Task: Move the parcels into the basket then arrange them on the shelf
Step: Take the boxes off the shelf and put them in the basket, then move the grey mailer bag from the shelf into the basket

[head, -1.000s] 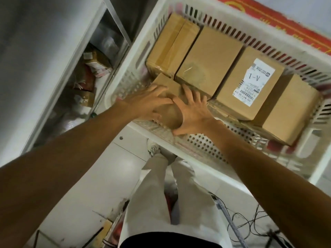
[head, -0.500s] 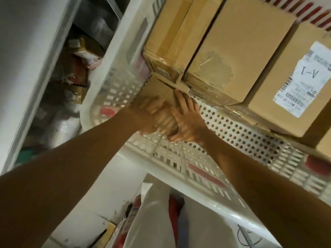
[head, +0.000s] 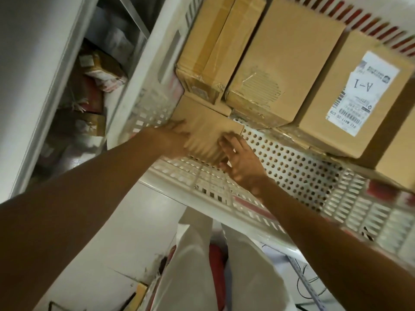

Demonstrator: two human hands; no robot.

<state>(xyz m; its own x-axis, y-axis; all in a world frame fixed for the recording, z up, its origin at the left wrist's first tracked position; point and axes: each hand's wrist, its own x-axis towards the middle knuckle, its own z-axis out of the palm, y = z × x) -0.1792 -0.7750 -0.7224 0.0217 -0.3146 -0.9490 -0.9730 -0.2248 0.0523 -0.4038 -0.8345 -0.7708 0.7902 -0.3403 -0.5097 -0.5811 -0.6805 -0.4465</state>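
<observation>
Several larger cardboard parcels [head: 285, 63] are already packed in the white perforated basket [head: 292, 167]. A small cardboard parcel [head: 208, 129] in its near left corner is gripped by the right hand [head: 240, 158] and touched by the left hand [head: 177, 135] (grip too blurred to tell). Arranging on the shelf [head: 56, 97] is judged mostly left.

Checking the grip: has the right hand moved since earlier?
Yes. Against the basket, the right hand slid off the small parcel's top to its right edge.

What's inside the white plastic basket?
A small brown cardboard box between left hand and right hand; larger brown cardboard boxes behind, one white-labelled. Anything beneath them is covered.
</observation>
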